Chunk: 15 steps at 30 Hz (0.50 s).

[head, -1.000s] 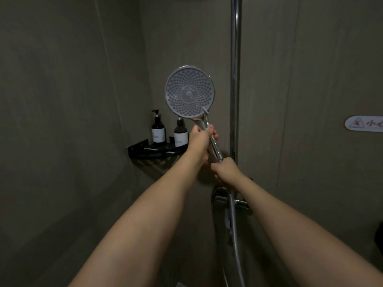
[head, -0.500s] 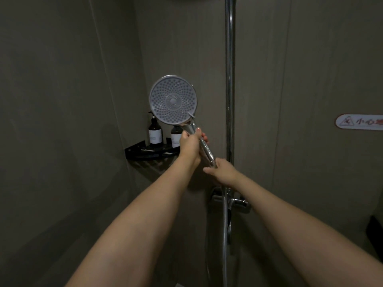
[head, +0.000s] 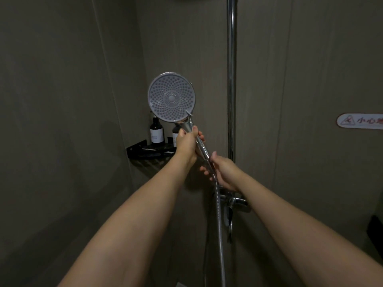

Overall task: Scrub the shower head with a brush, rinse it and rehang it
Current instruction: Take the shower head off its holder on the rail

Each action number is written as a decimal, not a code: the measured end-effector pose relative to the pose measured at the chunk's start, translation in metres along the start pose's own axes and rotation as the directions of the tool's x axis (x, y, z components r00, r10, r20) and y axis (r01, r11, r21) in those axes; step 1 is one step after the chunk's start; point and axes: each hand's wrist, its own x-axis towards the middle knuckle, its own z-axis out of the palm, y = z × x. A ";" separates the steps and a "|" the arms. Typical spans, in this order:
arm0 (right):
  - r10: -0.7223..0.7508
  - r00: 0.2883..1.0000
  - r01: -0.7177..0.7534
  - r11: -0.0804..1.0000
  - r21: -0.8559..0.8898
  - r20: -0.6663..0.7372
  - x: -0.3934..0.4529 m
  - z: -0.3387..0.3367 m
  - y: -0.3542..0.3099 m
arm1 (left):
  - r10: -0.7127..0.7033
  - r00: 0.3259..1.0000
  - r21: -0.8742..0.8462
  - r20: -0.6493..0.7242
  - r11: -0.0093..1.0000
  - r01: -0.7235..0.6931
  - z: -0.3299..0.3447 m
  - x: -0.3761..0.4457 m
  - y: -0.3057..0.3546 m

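Note:
The round grey shower head (head: pixel 171 97) is held up in front of the corner, its nozzle face turned toward me. My left hand (head: pixel 186 142) grips the chrome handle just below the head. My right hand (head: pixel 222 172) holds the lower end of the handle where the metal hose (head: pixel 219 228) joins, fingers wrapped loosely round it. The hose hangs down from there. No brush is in view.
A vertical chrome riser pipe (head: pixel 231 79) runs up the wall to the right of the head, with the mixer tap (head: pixel 234 201) below my right hand. A black corner shelf (head: pixel 145 151) holds two dark pump bottles (head: pixel 156 131). A warning sticker (head: pixel 360 121) is on the right wall.
The shower head has shifted left and a little lower, away from the riser pipe. My right hand slid along the handle's base and its fingers have loosened.

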 end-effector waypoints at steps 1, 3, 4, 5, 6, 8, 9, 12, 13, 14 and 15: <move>-0.003 1.000 0.003 1.000 -0.028 0.005 0.000 -0.001 0.001 | -0.004 1.000 -0.005 -0.003 1.000 0.004 0.000 0.000 0.000; -0.051 0.999 0.048 0.988 -0.146 -0.016 0.001 -0.005 0.003 | -0.008 1.000 -0.018 -0.004 1.000 0.008 0.001 0.000 0.001; -0.075 0.996 0.066 0.983 -0.174 -0.044 0.002 -0.006 0.004 | -0.007 1.000 -0.023 -0.003 1.000 0.007 0.001 -0.001 0.001; -0.081 0.995 0.071 0.986 -0.152 -0.061 0.003 -0.006 0.005 | -0.006 1.000 -0.027 0.000 1.000 0.006 0.001 -0.001 0.001; -0.064 0.997 0.061 0.996 -0.069 -0.051 0.005 -0.006 0.006 | -0.007 1.000 -0.028 0.005 1.000 0.007 0.001 -0.001 0.001; 0.002 1.000 -0.001 0.991 0.133 -0.013 0.008 -0.006 0.007 | -0.014 1.000 -0.019 0.020 1.000 0.014 0.001 -0.001 0.002; 0.029 0.999 -0.025 0.980 0.196 -0.016 0.010 -0.006 0.008 | -0.017 1.000 -0.013 0.027 1.000 0.017 0.000 -0.001 0.002; 0.038 0.996 -0.022 0.984 0.179 -0.083 0.010 -0.006 0.007 | -0.020 0.999 -0.028 0.027 0.999 0.021 0.001 -0.002 0.002; 0.012 0.995 0.000 0.992 0.125 -0.099 0.009 -0.006 0.007 | -0.020 1.000 -0.030 0.023 0.999 0.021 0.001 -0.002 0.003; -0.017 0.995 0.024 0.998 0.064 -0.102 0.008 -0.006 0.008 | -0.021 1.000 -0.029 0.019 0.999 0.021 0.002 -0.002 0.003; -0.041 0.995 0.042 0.999 0.018 -0.089 0.009 -0.007 0.009 | -0.021 1.000 -0.027 0.015 0.999 0.021 0.002 -0.002 0.003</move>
